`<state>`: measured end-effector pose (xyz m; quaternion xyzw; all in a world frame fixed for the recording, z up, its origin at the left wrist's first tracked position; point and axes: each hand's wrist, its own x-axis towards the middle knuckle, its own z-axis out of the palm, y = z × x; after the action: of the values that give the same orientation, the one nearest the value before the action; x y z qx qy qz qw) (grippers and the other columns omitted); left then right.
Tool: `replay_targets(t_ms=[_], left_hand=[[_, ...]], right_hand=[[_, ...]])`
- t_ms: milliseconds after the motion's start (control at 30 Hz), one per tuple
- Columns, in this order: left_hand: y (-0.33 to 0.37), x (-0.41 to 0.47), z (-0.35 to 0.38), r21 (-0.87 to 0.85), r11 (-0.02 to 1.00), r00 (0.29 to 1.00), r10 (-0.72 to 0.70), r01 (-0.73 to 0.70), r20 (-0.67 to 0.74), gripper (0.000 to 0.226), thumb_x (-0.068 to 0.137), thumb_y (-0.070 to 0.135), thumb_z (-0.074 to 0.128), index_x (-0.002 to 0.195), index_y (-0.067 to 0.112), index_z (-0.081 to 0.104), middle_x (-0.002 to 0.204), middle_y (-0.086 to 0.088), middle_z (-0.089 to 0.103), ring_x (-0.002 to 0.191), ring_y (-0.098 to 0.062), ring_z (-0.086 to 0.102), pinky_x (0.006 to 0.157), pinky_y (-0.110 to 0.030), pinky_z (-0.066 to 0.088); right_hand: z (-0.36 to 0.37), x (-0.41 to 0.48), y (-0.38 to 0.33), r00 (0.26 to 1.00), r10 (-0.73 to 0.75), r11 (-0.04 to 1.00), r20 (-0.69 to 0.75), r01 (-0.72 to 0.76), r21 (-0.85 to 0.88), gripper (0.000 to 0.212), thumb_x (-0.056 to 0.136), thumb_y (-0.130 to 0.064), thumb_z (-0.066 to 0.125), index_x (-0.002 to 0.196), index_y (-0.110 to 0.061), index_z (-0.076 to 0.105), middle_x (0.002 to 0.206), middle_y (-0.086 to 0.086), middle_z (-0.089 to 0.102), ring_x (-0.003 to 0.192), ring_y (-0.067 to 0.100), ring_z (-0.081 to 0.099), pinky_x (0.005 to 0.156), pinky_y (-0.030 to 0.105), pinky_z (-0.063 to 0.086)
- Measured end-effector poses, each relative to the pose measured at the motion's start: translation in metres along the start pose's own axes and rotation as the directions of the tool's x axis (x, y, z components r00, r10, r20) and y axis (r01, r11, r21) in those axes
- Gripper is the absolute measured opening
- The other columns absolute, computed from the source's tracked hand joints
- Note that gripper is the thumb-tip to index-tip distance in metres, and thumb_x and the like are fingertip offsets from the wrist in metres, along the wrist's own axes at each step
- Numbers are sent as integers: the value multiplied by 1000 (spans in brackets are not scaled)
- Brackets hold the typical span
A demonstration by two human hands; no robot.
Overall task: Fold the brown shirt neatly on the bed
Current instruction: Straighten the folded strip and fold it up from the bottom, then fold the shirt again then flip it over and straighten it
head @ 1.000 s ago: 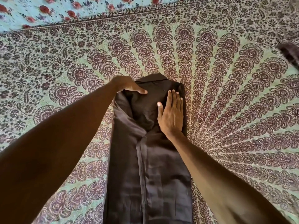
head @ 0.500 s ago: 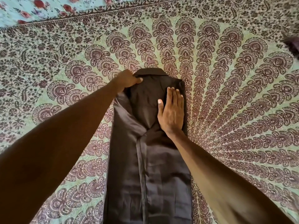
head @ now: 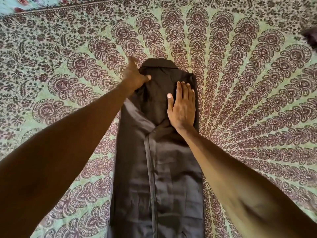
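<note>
— What does the head view show?
— A brown shirt [head: 171,169] lying on a bed [head: 257,100]. It is folded into one long narrow strip that runs from the near edge of the view up to the middle. The collar [head: 159,63] is at the far end.

— What covers the bed?
— A pale green bedspread [head: 60,74] printed with dark maroon fan shapes that spread outward from the shirt.

— Where are the person's hands?
— Both bare arms reach in from the near side. The right hand [head: 182,107] lies palm down on the right side of the shirt, just below the collar. Its fingers are straight and pressed together, and the thumb stands slightly apart.

— And the left hand?
— The left hand [head: 133,76] is at the shirt's left shoulder, just beside the collar. Its thumb rests on top of the cloth. One finger stretches toward the far side over the bedspread. The other fingers are hidden, so whether they pinch the fabric cannot be told.

— Anything else on the bed?
— A dark, blurred scrap of cloth [head: 309,36] at the far right edge, well apart from the shirt.
</note>
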<state>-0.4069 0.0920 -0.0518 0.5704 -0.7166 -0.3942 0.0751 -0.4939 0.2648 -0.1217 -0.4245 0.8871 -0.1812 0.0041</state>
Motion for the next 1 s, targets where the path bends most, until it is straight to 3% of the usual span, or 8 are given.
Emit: replay_targets(t_ms=[100,167,300,400,500,633,800,1000], left_hand=[[0,-32,-6,256,960,956,175,-113,-235,64,86,32,62,140,14,32,140,-14,41,132,-32,38,108,-47,30],[-10,-71,-4,319,935,934,245,-156,-260,62,91,35,52,144,12,29,150,-21,31,140,-37,28,114,-49,19],[-56,-156,11,419,850,881,430,-320,-199,44,90,33,51,129,14,43,129,-17,48,119,-35,44,104,-50,30],[-94,-213,27,436,845,896,412,-309,-163,40,92,31,53,126,9,50,126,-17,50,113,-36,48,101,-52,37],[-123,-265,45,436,841,926,374,-319,-45,48,94,36,52,136,13,47,142,-11,44,126,-33,45,102,-49,38],[-152,-324,60,473,805,931,348,-359,114,59,98,40,41,150,15,29,159,-9,24,146,-29,24,115,-46,26],[-201,-409,62,495,755,902,366,-431,227,56,100,39,40,152,24,26,161,-5,18,148,-27,17,118,-47,20],[-265,-508,47,392,752,842,413,-530,346,54,98,37,39,149,23,31,159,-3,23,148,-25,17,119,-41,15]], right_hand=[[-2,3,1,999,-2,1000,49,2,7,60,101,-48,29,144,-7,42,148,12,43,142,30,33,119,44,24],[-7,2,1,996,-13,999,86,9,46,62,101,-48,30,147,-8,37,151,14,39,143,31,30,120,46,20],[-42,-32,5,995,-53,996,79,48,69,58,103,-43,27,150,-10,30,157,13,29,147,28,23,121,47,17],[-69,-98,4,994,-62,997,85,58,51,59,103,-43,27,151,-9,28,158,13,25,148,29,19,120,48,19],[-81,-178,2,979,-46,999,197,50,-16,63,102,-46,29,153,-10,23,161,12,17,150,29,13,118,51,19],[-89,-268,-1,944,6,992,330,35,-119,65,101,-49,30,155,-15,17,164,10,6,151,31,5,120,53,12],[-103,-373,0,893,67,985,444,12,-173,64,101,-51,26,156,-22,10,164,12,-2,151,31,-1,121,52,5],[-132,-488,12,853,-27,992,521,88,-93,60,101,-43,31,155,-22,18,164,10,4,151,27,1,122,47,8]])
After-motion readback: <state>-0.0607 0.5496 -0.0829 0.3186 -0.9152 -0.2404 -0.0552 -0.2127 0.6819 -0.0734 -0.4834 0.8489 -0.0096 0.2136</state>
